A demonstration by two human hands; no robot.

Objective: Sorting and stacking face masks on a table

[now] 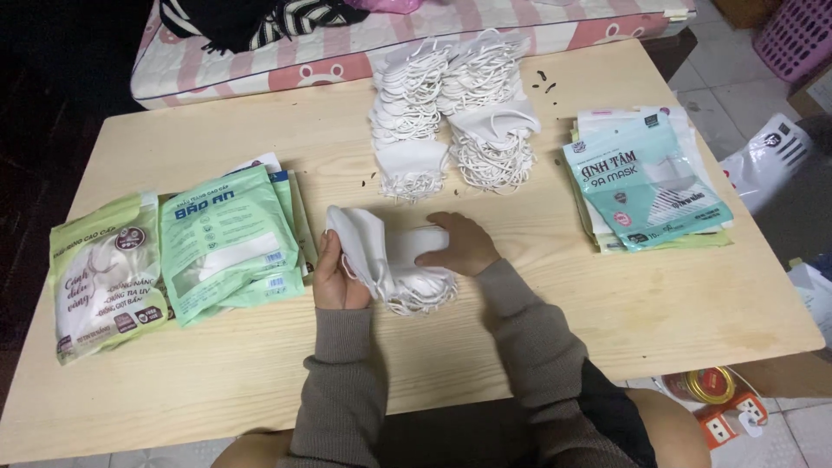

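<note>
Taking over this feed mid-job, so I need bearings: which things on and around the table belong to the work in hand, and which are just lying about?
In the work:
- small stack of white masks, held by left hand and right hand
- two big mask piles
- green filled packs
- teal empty pouches

Lying about:
- striped cloth on the mattress
- pink basket
- power strip
- tin

I find bare worktop [659,303] open along the near edge and at right front. Green packets [227,243] block my left; teal packets [646,178] block the right. Two loose mask heaps [451,108] obstruct the far centre, with narrow lanes between these groups.
</note>
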